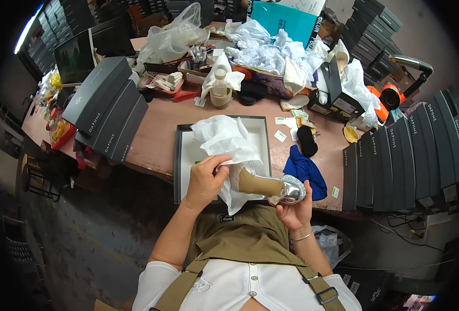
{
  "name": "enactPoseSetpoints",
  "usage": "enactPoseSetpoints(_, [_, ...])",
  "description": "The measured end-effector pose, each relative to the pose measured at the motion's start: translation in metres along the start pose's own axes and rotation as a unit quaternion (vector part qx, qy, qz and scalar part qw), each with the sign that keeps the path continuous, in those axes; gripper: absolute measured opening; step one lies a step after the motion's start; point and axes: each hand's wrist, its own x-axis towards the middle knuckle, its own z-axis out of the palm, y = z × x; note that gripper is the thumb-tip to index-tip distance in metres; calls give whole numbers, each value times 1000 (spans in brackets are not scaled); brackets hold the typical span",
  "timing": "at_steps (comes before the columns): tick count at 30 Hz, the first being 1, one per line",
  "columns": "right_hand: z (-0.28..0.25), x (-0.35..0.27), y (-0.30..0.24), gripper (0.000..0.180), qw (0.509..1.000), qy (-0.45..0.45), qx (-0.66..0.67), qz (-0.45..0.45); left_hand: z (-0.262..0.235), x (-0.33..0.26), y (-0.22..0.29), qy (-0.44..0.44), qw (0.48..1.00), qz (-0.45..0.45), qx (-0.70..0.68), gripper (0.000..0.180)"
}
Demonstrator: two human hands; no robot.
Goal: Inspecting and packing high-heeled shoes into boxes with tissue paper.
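A silver shoe (260, 185) lies sideways before me, its tan sole turned up and its glittery heel end toward the right. My right hand (297, 210) grips that heel end, fingers wrapped round it. White tissue paper (224, 136) covers the toe end, and my left hand (207, 179) pinches its edge there. Part of the shoe's toe is hidden by the paper. Beneath both lies an open grey shoebox (179, 171) with a pale inside, on the table's near edge. More white paper hangs below the shoe, over the box's near side.
Closed dark shoeboxes are stacked at left (102, 111) and stand in a row at right (390, 160). Near the open box are a blue cloth (306, 168), a black pad (307, 141) and a bottle (219, 85). Behind are crumpled tissue (266, 52) and a plastic bag (175, 39).
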Motion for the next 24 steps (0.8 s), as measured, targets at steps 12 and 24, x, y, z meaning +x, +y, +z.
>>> enactPoseSetpoints(12, [38, 7, 64, 49, 973, 34, -176, -146, 40, -35, 68, -8, 987, 148, -55, 23])
enactPoseSetpoints(24, [35, 41, 41, 44, 991, -33, -10, -128, 72, -76, 60, -213, 922, 302, -117, 39])
